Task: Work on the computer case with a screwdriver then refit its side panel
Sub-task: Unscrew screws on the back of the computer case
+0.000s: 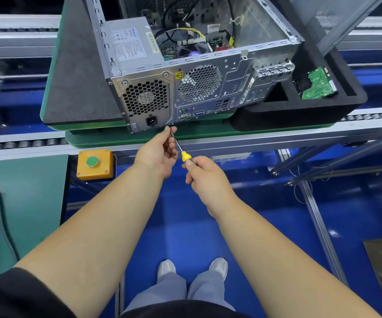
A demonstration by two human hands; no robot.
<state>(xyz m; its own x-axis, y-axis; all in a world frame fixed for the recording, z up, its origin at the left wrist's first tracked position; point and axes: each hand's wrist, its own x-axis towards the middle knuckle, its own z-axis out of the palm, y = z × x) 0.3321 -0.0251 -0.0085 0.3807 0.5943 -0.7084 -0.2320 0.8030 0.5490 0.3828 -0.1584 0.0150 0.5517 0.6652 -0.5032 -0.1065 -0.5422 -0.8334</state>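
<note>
**Two hands on one screwdriver at the case's near bottom edge**

Two bare hands meet just off the near edge of the conveyor; the left hand (160, 152) pinches the thin metal shaft of the yellow-handled screwdriver (181, 149) between thumb and fingertips, close to the tip; the right hand (205, 177) wraps its curled fingers round the handle, nearer the body. The shaft slants up and left toward the lower rim of the open silver metal computer case (185, 88), below the power supply's black socket; whether the tip touches a screw cannot be told. The case lies with its open side up on a dark grey foam mat (75, 83), its rear face hanging right at the mat's near edge; bare mat spreads to its left. The grey perforated metal side panel (327, 21) leans tilted at far right, beside the case's right wall. A green hard-drive circuit board (316, 84) sits in a black foam tray (323, 111) to the right. A yellow box with a green push button (94, 164) hangs left of the hands, below the conveyor rail; blue floor (185, 226) lies open beneath both forearms.
</note>
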